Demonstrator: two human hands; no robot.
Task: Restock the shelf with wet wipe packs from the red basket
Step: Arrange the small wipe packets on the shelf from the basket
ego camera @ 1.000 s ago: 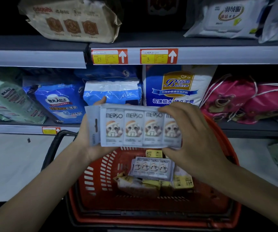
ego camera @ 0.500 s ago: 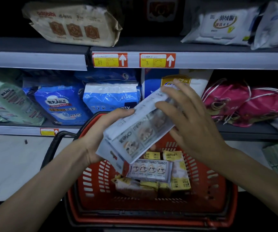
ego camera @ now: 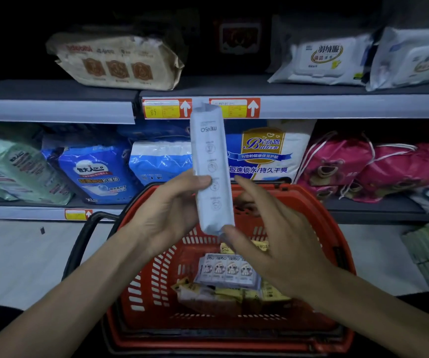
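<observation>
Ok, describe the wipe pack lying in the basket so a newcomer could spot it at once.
Find the red basket at the bottom centre. Inside, on top of the heap, a pale multipack lies flat, face up. Unlike the yellow packets under it, it shows four cartoon dog faces in a row.

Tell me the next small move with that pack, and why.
Probably lift the wet wipe pack onto the upper shelf, into the gap above the price tags. The left hand grips it upright and edge-on above the red basket; the right hand only touches its lower end.
</observation>
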